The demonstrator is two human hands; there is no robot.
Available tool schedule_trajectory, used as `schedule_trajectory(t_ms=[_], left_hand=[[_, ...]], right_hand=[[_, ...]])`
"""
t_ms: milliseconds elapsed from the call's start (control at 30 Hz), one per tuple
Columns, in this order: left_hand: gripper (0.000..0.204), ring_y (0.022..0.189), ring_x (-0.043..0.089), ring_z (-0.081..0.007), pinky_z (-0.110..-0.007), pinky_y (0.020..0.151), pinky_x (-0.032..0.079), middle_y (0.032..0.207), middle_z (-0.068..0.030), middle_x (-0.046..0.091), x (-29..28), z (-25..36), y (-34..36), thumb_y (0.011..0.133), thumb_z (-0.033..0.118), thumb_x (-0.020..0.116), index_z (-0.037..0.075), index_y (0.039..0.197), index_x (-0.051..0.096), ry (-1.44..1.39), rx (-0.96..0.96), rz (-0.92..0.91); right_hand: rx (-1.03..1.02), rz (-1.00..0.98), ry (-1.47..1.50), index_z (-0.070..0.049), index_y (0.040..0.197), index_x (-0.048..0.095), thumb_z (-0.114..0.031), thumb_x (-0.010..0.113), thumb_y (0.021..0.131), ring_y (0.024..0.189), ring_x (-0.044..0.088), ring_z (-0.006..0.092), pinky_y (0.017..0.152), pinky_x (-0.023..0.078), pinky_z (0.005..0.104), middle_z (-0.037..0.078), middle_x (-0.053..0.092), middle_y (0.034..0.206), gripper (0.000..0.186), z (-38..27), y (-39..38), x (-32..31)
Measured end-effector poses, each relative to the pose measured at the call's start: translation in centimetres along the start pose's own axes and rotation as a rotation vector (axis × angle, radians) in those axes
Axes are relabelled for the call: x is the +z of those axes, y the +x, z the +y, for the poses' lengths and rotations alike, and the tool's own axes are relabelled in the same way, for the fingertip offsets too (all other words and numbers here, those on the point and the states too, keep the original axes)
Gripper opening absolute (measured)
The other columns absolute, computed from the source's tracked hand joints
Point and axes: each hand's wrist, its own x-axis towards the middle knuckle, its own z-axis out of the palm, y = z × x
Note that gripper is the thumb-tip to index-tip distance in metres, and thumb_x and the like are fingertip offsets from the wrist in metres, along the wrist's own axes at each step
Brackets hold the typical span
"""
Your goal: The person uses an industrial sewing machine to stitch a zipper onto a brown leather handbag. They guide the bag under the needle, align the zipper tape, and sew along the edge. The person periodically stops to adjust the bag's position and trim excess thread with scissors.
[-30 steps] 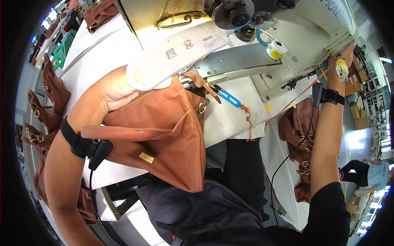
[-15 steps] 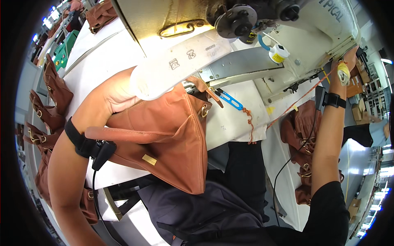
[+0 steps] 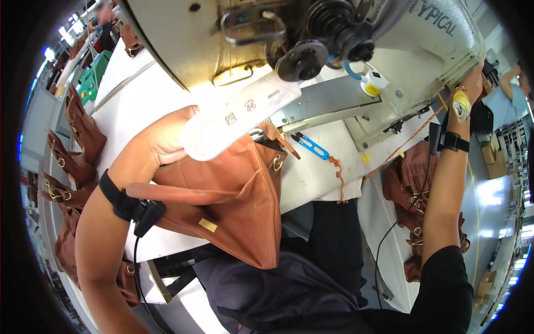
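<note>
A brown leather handbag (image 3: 233, 195) hangs over the near side of a sewing machine (image 3: 339, 94), its top edge with a zipper under the machine head. My left hand (image 3: 169, 136) lies at that zipper edge, its fingers hidden behind a white rounded plate (image 3: 222, 125). The bag's handle (image 3: 183, 193) loops across my left forearm. My right hand (image 3: 474, 82) reaches to the right end of the machine; its fingers are out of sight behind the housing. A blue zipper-like pull tool (image 3: 312, 146) with an orange cord lies right of the bag.
Several brown bags stand along the left, one of them a tall bag (image 3: 83, 131), and more brown bags (image 3: 411, 195) hang at the right. A small white oil bottle (image 3: 374, 83) sits on the machine. Black cables run from both wrist straps. Other people are in the background.
The view has shifted, so the machine head sits lower and further left in the picture. Both hands keep about the same places. A person at the far right has moved.
</note>
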Motion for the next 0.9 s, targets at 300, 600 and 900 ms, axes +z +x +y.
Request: schedule_trajectory(t_ms=[300,600,900], left_hand=[[0.043,0.106,0.075,-0.0228,-0.033,0.095,0.061,0.123,-0.0184,0.073,0.0,0.7,2.0,0.095,0.001,0.072,-0.006,0.137,0.062,-0.177,-0.083,0.057],[0.043,0.108,0.073,-0.0222,-0.032,0.096,0.060,0.123,-0.0166,0.072,1.2,1.9,3.0,0.094,0.000,0.074,-0.006,0.135,0.063,0.034,-0.124,0.146],[0.043,0.110,0.071,-0.0217,-0.031,0.097,0.059,0.124,-0.0148,0.071,1.2,1.2,0.7,0.092,-0.002,0.076,-0.005,0.133,0.064,0.064,-0.221,0.253]], right_hand=[[0.598,0.023,0.747,-0.002,0.107,0.061,-0.041,0.044,0.114,0.080,0.067,0.0294,0.074,0.055,0.0439,0.018,0.070,0.090,0.043,-2.0,-1.4,-0.3],[0.396,0.164,0.631,0.003,0.104,0.073,-0.044,0.057,0.108,0.078,0.058,0.0107,0.073,0.049,0.0310,0.006,0.065,0.078,0.050,-3.0,3.3,-1.2],[0.410,-0.357,0.226,-0.003,0.107,0.077,-0.049,0.065,0.098,0.094,0.071,0.0322,0.086,0.055,0.0405,0.020,0.077,0.099,0.049,-5.7,13.4,-2.7]])
